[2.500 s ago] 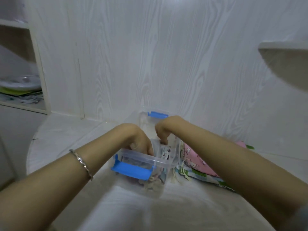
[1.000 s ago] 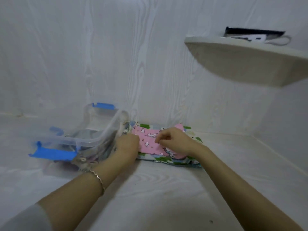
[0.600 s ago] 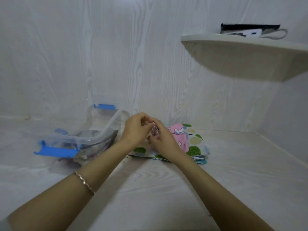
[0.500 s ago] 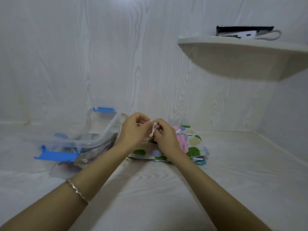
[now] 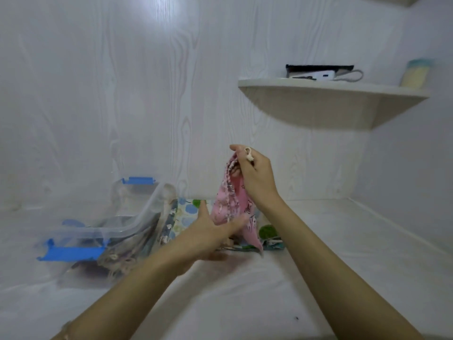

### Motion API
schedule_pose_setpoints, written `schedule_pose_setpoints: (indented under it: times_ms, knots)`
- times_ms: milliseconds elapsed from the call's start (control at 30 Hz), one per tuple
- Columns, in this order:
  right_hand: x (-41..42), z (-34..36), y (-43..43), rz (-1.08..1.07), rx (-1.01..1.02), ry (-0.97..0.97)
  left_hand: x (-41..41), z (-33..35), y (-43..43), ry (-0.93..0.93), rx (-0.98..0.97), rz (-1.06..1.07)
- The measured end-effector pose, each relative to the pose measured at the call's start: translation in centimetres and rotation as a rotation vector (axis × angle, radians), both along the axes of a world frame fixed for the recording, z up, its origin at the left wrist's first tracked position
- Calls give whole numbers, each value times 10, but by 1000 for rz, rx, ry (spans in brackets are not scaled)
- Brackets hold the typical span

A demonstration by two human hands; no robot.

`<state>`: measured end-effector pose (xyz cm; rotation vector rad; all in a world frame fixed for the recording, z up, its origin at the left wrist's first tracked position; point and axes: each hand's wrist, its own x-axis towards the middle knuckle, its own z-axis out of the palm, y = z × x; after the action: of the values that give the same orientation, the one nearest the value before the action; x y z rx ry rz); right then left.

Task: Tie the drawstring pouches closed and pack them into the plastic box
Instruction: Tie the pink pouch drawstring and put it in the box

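Pink pouch [image 5: 226, 204] hangs pinched in right hand [image 5: 257, 179], partly hidden behind straight-fingered left hand [image 5: 210, 231].

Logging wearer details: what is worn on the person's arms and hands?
Both forearms are bare, no sleeves in view. Left hand and right hand: no gloves, no visible rings. A thin bracelet just shows on the left arm at the bottom edge.

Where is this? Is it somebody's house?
Probably a home, maybe a built-in corner nook: pale wood-grain walls, a small corner shelf holding a black case, plus a plastic box and a hand-held pink pouch.
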<state>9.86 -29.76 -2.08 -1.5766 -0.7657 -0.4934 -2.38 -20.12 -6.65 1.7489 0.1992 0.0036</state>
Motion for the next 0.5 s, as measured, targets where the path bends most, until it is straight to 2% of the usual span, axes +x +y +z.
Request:
schedule_pose_setpoints:
  times_ms: [100, 233, 433, 500]
  knots:
    - [-7, 3, 3, 9, 16, 24, -2, 0, -12, -170, 169, 121]
    - [-16, 19, 2, 70, 80, 59, -2, 14, 0, -453, 299, 306]
    - [-17, 49, -14, 219, 265, 144, -8, 54, 33, -738, 193, 448]
    - [-18, 53, -18, 279, 343, 213, -11, 64, 43, -828, 225, 492]
